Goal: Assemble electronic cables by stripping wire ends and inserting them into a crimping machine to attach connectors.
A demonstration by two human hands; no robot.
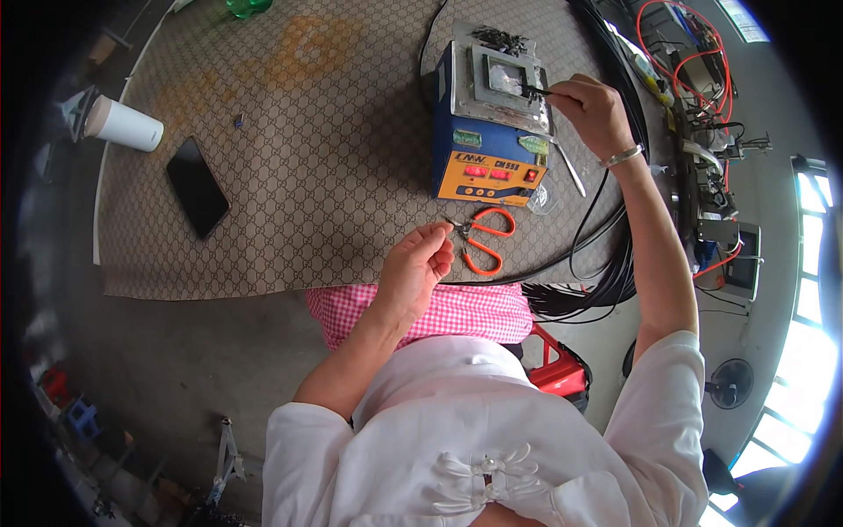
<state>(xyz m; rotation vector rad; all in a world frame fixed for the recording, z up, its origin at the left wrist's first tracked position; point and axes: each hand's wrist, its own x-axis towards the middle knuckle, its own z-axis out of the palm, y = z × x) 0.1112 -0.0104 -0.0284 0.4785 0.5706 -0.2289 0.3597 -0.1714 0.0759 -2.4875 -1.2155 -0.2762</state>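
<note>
A blue box-shaped solder pot (480, 145) with an orange front panel and lit red displays stands on the table. Its grey metal top holds a square bath (506, 77) with a shiny surface. Over the bath's right edge, my right hand (595, 112) pinches a thin dark piece (536, 91); its exact kind is unclear. Dark scraps (499, 39) lie heaped behind the bath. My left hand (418, 263) is closed in a pinch at the table's front edge, by the tip of orange-handled nippers (485, 235). Whatever its fingers hold is too small to make out.
Right of the solder pot lie a slim metal tool (571, 167) and a clear round piece (543, 199). Black cables (606, 268) bundle along the table's right side. A dark phone (198, 187), a white tumbler (125, 124) and a small blue item (239, 121) are at left.
</note>
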